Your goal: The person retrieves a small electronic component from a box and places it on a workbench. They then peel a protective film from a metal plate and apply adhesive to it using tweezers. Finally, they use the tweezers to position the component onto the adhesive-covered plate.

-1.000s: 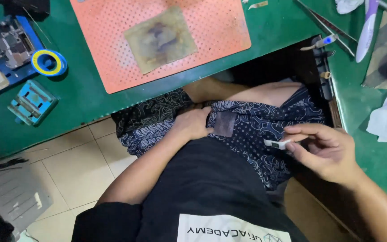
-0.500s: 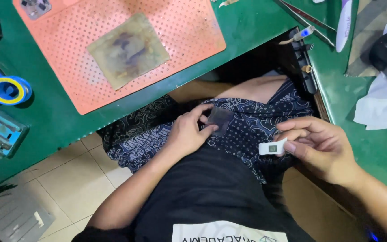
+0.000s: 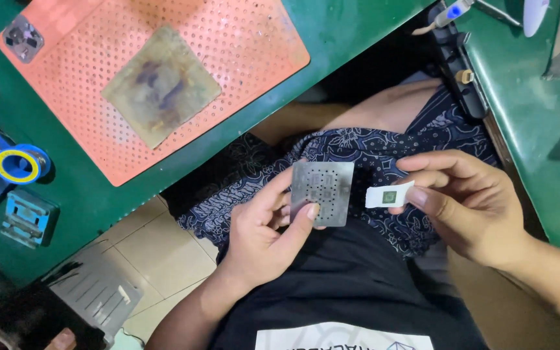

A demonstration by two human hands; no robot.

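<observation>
My left hand holds a thin square metal stencil plate with fine hole patterns, thumb on its lower edge, over my lap. Just to its right my right hand pinches a small white holder with a dark square chip set in it, between thumb and forefinger. The two pieces sit close together without touching. Under both hands lie my dark patterned shorts and black shirt.
A green bench carries an orange perforated mat with a stained square pad, a blue and yellow tape roll and blue jigs. A second green surface stands at right. Tiled floor lies below.
My left hand has lifted the metal stencil off my lap and turned it face up. The right hand has brought the white holder closer to it. The view has drawn nearer.
</observation>
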